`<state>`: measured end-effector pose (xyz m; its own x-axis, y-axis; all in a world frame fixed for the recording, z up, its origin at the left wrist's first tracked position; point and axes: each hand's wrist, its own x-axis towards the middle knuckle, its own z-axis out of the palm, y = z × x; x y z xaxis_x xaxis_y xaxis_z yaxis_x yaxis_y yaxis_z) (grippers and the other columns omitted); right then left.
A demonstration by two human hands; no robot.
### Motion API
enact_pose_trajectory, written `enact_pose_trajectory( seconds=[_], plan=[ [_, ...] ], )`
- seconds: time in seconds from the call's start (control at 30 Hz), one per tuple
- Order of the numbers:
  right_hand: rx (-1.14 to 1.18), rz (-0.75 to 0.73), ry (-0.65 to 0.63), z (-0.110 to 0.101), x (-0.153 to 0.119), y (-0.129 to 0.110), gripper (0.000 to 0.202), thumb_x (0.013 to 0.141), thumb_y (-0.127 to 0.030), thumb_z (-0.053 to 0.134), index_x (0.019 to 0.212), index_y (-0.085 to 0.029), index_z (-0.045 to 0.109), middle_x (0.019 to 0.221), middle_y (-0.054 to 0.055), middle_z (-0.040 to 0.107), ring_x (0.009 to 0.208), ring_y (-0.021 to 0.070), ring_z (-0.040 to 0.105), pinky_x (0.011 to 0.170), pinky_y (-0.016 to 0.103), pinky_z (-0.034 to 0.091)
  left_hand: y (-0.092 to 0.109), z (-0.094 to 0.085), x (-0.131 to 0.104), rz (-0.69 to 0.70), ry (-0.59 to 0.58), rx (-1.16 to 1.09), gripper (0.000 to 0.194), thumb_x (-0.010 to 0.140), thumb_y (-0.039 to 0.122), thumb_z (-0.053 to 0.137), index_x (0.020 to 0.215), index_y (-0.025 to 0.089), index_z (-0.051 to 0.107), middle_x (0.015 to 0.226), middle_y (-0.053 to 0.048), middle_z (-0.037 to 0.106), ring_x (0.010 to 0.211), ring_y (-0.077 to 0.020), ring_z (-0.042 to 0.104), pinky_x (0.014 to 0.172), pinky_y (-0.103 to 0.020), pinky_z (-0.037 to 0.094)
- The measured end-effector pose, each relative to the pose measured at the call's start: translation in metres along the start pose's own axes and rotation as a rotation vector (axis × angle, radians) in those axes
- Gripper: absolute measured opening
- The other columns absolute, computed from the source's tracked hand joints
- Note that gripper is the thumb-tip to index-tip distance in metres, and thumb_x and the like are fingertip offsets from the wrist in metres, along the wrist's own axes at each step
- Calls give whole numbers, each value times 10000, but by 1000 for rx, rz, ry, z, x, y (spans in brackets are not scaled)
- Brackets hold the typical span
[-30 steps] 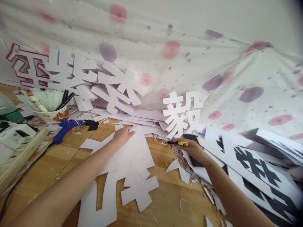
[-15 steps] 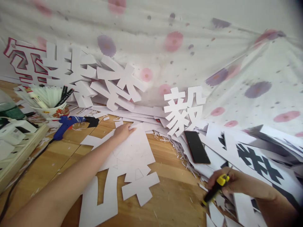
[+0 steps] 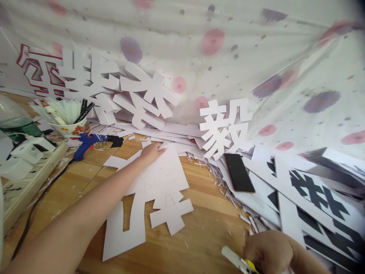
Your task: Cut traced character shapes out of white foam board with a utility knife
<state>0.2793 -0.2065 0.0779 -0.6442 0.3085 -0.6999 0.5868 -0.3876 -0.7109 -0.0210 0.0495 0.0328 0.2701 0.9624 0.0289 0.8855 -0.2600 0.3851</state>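
My left hand (image 3: 152, 153) is at the top edge of a partly cut white sheet (image 3: 168, 171) with pencil marks, its fingers closed on that edge. The sheet lies on the wooden table, with jagged cut shapes along its near side. At the bottom right, my right hand (image 3: 266, 249) is curled round a yellow and black tool (image 3: 251, 266), mostly hidden under the hand and the frame edge. A pale flat piece (image 3: 235, 258) sticks out to the left of this tool.
Cut white characters (image 3: 145, 95) lean against the flowered curtain. A blue glue gun (image 3: 87, 144), a cup of pens (image 3: 70, 127) and a power strip (image 3: 28, 179) stand left. A black phone (image 3: 238, 173) and cut sheets (image 3: 316, 194) lie right.
My right hand has moved down and left with the tool, which now points another way. My left hand still holds the sheet's top edge. The whole view has shifted slightly.
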Motion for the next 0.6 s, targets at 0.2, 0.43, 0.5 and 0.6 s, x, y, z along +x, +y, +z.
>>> enact_pose_trajectory(
  seconds=[0.2, 0.43, 0.5, 0.6],
  plan=[
    [93, -429, 449, -4, -25, -11, 295, 655, -412, 689, 846, -188, 700, 924, 115, 675, 1022, 259, 562, 913, 387, 380, 0, 1, -4, 11, 13, -22, 436, 797, 554, 402, 993, 195, 551, 968, -75, 637, 896, -226, 578, 682, -270, 390],
    [151, -38, 89, -2, -28, 2, 490, 541, -546, 710, 801, -132, 701, 698, 62, 669, 672, 207, 647, 647, 280, 491, -4, -7, -6, 38, -7, -25, 414, 789, 554, 409, 941, 204, 569, 924, -62, 644, 844, -219, 590, 646, -267, 388],
    [159, -147, 230, -5, -24, 2, 462, 595, -538, 680, 817, -133, 668, 744, 64, 659, 689, 195, 633, 640, 277, 484, -5, -7, -6, 34, -7, -20, 402, 785, 550, 420, 927, 204, 569, 921, -63, 643, 848, -223, 591, 646, -270, 389],
    [102, -262, 495, -11, -7, -12, 375, 737, -504, 568, 876, -156, 577, 810, 64, 632, 739, 177, 601, 653, 277, 467, -3, -3, -7, 14, -7, -5, 390, 786, 547, 422, 901, 204, 568, 922, -65, 643, 858, -234, 593, 654, -281, 393]
  ],
)
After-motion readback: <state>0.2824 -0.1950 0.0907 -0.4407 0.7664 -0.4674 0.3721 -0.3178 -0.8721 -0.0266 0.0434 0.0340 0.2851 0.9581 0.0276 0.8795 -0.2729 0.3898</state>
